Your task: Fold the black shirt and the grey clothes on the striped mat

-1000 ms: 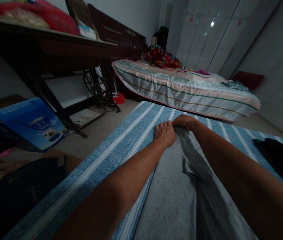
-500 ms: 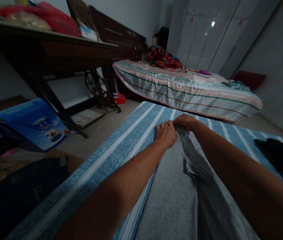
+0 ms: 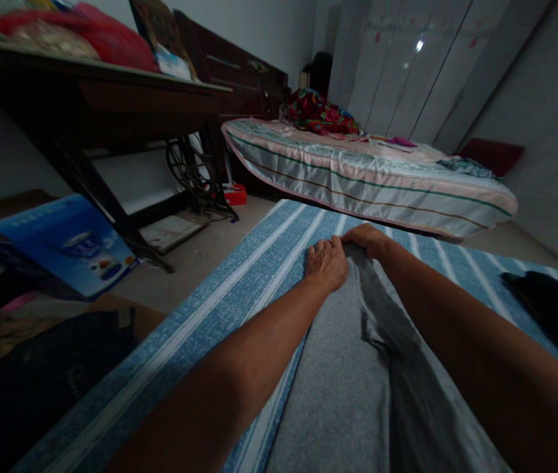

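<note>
A grey garment (image 3: pixel 338 381) lies lengthwise on the blue-and-white striped bed cover (image 3: pixel 239 309), with a darker grey part folded along its right side. I cannot tell what kind of garment it is. At its far left corner, my left hand (image 3: pixel 326 264) has its fingers curled over the edge of the cloth. Close beside it, my right hand (image 3: pixel 365 238) bends inward and grips the far end, its fingertips partly hidden. The two hands almost touch.
Dark folded clothes (image 3: pixel 555 309) lie at the right on the cover. Left of the bed stand a treadle sewing table (image 3: pixel 125 85) and a blue carton (image 3: pixel 66 243), with dark clothing (image 3: pixel 52 368) below. Another bed (image 3: pixel 357 174) stands beyond.
</note>
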Motion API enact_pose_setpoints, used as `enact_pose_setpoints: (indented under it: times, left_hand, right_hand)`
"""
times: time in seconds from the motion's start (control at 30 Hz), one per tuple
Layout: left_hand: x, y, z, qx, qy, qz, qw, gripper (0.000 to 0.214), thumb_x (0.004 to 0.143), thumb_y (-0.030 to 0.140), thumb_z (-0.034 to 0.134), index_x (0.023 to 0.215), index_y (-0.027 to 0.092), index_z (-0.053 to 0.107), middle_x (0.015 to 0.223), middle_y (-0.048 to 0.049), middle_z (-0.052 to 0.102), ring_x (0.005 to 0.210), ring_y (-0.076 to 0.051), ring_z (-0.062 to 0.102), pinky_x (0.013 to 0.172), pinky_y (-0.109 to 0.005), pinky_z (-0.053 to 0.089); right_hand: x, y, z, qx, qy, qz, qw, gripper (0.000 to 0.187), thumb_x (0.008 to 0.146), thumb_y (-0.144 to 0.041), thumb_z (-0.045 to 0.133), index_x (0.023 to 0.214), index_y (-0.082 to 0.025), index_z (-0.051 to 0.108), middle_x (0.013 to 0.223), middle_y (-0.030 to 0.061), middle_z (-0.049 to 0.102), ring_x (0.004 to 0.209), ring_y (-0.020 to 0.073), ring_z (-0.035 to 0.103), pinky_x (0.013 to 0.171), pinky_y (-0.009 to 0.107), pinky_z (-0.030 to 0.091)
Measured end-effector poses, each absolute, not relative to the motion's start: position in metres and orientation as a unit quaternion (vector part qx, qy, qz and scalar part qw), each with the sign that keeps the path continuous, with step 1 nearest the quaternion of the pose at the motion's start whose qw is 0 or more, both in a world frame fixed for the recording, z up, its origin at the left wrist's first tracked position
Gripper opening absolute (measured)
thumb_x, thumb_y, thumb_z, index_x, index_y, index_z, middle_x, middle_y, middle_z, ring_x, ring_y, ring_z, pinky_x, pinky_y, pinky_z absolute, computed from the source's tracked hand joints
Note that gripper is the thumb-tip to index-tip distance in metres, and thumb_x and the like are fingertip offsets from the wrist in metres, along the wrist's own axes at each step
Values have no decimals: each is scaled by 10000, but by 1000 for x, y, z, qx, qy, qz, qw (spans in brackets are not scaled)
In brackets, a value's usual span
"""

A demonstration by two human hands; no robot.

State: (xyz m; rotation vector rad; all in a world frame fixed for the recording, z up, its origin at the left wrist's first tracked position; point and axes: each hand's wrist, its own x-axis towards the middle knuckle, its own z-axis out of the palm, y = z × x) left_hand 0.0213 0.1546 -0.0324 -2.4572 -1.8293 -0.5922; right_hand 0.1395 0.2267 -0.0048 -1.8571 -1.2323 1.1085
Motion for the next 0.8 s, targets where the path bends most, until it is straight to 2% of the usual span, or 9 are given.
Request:
enact_pose_setpoints:
  times: [0.23,0.43,0.8]
  left_hand:
    - [22,153,-29,-795,-576,-186,38,240,914,182,352,1105,113,480,1057,-135,584,1030,-268,506,862,-402,405]
    - [21,153,-28,-824,-537,-174,50,258,919,169,338,1055,117,550,1067,-128,563,1053,-263,482,882,-388,416]
    - [21,153,-27,-843,-514,-152,50,258,922,172,348,1053,137,568,1069,-112,576,1051,-248,494,894,-378,434]
  right_hand:
    - [137,226,-8,-699,-452,425,355,114,621,-126,738,684,-124,642,580,22,652,473,146,604,456,230,489]
    - [137,224,-10,-704,-440,421,365,116,635,-151,737,641,-118,625,574,41,645,468,155,600,449,241,482]
    - [135,223,-8,-693,-461,408,373,68,672,-115,694,643,-128,634,569,13,631,481,125,570,453,218,453]
